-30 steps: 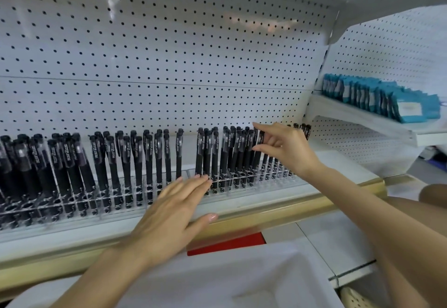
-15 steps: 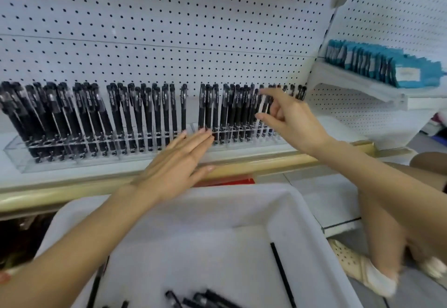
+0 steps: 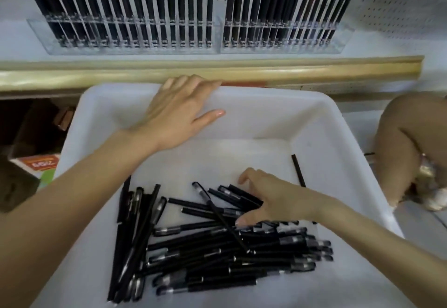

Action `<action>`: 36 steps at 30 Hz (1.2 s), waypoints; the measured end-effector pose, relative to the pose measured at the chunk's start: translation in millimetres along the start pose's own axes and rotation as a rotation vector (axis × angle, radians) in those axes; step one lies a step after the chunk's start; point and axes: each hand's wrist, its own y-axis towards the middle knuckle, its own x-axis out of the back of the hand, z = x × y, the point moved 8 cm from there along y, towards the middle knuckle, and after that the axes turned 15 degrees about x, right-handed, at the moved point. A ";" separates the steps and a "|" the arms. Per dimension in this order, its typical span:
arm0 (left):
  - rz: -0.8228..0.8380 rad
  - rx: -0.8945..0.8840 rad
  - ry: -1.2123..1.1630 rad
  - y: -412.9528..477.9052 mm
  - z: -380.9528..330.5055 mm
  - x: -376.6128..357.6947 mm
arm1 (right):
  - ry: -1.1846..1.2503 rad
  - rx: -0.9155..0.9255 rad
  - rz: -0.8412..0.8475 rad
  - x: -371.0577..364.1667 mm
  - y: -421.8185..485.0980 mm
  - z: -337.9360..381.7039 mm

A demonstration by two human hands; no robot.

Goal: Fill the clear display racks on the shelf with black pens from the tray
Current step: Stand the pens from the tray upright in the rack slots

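Note:
A white tray (image 3: 336, 116) sits below the shelf and holds a loose pile of black pens (image 3: 229, 259). One thin pen part (image 3: 298, 172) lies alone by the tray's right wall. My right hand (image 3: 271, 199) is down in the tray on top of the pile, thumb and fingers spread over a few pens without closing on them. My left hand (image 3: 176, 114) rests on the tray's far rim, fingers laid over the edge, thumb on the inner wall. Above, the left clear rack (image 3: 133, 50) and right clear rack (image 3: 278, 50) stand full of upright black pens.
The shelf's gold front edge (image 3: 314, 68) runs just beyond the tray. An orange and green box (image 3: 43, 166) lies on the floor to the left. My bent knee (image 3: 399, 138) is right of the tray. White pegboard (image 3: 399, 12) backs the shelf.
My view has dropped from the racks to the tray. My right hand left the right rack and came down onto the pens. My left hand drew back from the rack to the tray's rim.

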 end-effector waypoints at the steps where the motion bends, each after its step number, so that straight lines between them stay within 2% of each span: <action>1: -0.042 -0.002 0.026 -0.6 -0.6 0.1 | 0.020 0.003 -0.026 -3.5 1.7 -1.1; 5: -0.119 -0.007 0.068 -4.4 -3.2 -0.7 | 0.026 0.034 -0.063 -14.5 2.9 2.1; 12: -0.136 -0.017 0.157 3.0 1.5 -8.2 | -0.030 0.079 -0.032 -7.1 15.5 4.2; 20: -0.159 -0.001 0.146 9.3 6.1 -14.1 | 0.305 0.045 -0.011 19.7 21.4 -17.0; 23: -0.164 -0.012 0.142 11.1 6.7 -16.4 | 0.279 0.028 -0.040 31.4 20.4 -13.9; 26: -0.162 -0.020 0.132 12.1 4.3 -18.6 | 0.161 0.101 -0.125 46.7 17.1 2.1; 28: -0.162 -0.017 0.103 11.8 1.8 -18.6 | 0.094 0.133 -0.179 57.0 13.7 9.6; 33: -0.186 -0.036 -0.044 4.8 -6.8 -5.9 | 0.072 0.024 -0.193 86.1 4.3 -3.3; 36: -0.165 -0.003 -0.303 6.2 -9.5 14.5 | 0.086 0.074 -0.250 109.5 1.2 0.6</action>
